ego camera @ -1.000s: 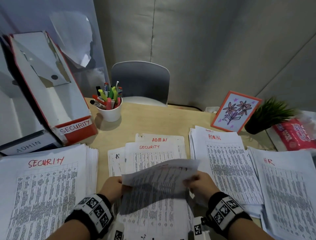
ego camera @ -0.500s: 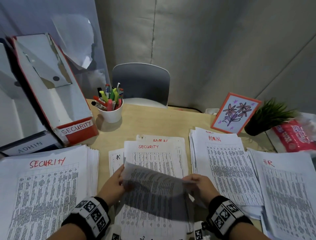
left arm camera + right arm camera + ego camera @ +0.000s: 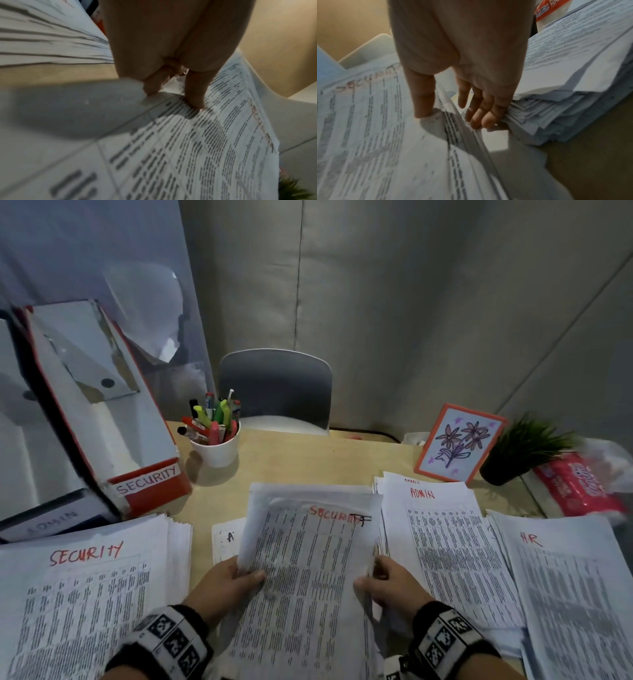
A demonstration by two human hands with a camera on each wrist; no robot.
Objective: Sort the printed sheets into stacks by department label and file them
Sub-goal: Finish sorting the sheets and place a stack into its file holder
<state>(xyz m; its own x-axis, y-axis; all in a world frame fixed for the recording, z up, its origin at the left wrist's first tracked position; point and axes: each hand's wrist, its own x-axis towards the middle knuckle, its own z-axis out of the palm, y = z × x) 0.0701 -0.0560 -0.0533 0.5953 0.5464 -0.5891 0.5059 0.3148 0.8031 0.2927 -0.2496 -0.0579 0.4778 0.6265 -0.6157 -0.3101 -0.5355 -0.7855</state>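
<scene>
At centre of surface point(image 3: 308, 460) | I see SECURITY stack point(image 3: 85, 594) far L, ADMIN stack point(image 3: 445, 542) + HR stack point(image 3: 565, 577) to R | SECURITY sheet point(image 3: 308, 570) lifted over mid pile | L grip point(image 3: 226, 583) pinches its L edge, thumb on top | R grip point(image 3: 390, 587) pinches R edge.

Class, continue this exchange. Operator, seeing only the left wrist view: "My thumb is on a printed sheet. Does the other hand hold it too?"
Observer: Yes, the right hand pinches the right edge of the sheet.
Operator: What lies right of it?
Observer: The ADMIN stack; beyond it, the HR stack.
Operator: Where do SECURITY sheets go?
Observer: The SECURITY stack lies at the left, before the SECURITY box.
</scene>
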